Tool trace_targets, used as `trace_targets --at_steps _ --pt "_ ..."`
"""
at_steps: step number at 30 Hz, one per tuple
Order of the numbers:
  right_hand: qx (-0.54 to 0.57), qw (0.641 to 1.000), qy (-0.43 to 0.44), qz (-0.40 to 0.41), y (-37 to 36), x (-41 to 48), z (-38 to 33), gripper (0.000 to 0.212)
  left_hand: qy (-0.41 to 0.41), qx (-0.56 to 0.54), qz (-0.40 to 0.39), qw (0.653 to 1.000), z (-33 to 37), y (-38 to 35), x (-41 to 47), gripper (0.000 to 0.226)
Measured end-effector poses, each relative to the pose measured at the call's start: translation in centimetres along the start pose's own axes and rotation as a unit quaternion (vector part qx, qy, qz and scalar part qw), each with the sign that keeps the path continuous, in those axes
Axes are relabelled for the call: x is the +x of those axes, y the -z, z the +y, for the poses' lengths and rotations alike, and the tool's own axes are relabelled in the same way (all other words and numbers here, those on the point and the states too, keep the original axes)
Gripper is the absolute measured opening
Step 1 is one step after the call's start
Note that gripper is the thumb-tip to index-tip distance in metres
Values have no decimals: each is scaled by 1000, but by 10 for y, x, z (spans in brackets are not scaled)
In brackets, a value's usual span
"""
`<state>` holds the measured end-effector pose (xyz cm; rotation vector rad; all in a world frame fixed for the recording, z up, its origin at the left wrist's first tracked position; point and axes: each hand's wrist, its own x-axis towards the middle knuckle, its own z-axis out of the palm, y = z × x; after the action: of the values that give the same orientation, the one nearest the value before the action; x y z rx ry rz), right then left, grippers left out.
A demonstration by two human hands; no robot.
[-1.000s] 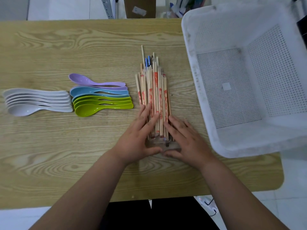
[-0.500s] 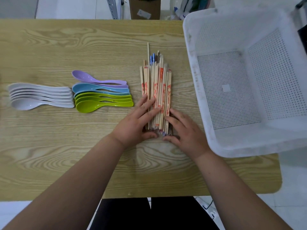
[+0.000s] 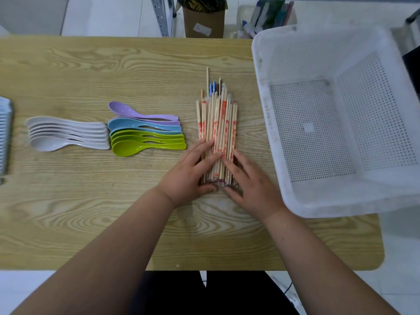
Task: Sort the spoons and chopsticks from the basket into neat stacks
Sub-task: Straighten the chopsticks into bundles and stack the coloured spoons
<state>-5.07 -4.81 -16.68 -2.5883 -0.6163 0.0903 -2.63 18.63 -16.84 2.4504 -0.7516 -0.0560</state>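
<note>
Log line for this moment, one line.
step: squaring chopsticks | left hand: flat fingers pressing bundle's left side | right hand: flat fingers pressing right side | white spoons, coloured spoons: stacked left | basket: empty

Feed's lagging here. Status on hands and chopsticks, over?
Left hand and right hand press the chopsticks from both sides, fingers straight. Spoons stacked to their left. Basket empty. Nothing in the way.

One wide-angle head-worn view looks steeply down on the wooden table [image 3: 68, 212] from above its near edge, facing its far edge. It sits close: the table fills most of the frame, chopsticks [image 3: 218, 123] near centre, floor [image 3: 102, 17] showing past its far and near edges.
</note>
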Motion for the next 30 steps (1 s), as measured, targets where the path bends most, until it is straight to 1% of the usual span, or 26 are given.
trace_targets --at_steps 4,7,10,16,20,24,30 --pt "-7 1000 -23 -2 6 0 -10 68 12 -4 -20 1000 4 9 -2 95" --pt "-6 999 -42 -28 13 0 -20 76 13 -2 -20 1000 3 17 -7 99" --pt "17 997 -64 -50 15 5 -24 79 41 -24 -29 998 2 20 -11 102" --pt "51 993 -82 -68 14 13 -18 73 50 -39 -45 997 -1 17 -9 93" --pt "48 993 -74 -74 21 14 -16 70 60 -51 -52 996 -3 19 -5 84" --pt "49 993 -67 -80 24 15 -14 69 52 -60 -57 995 -5 21 0 77" --pt "57 994 -50 -76 23 12 -14 69 35 -51 -71 996 -9 23 -1 75"
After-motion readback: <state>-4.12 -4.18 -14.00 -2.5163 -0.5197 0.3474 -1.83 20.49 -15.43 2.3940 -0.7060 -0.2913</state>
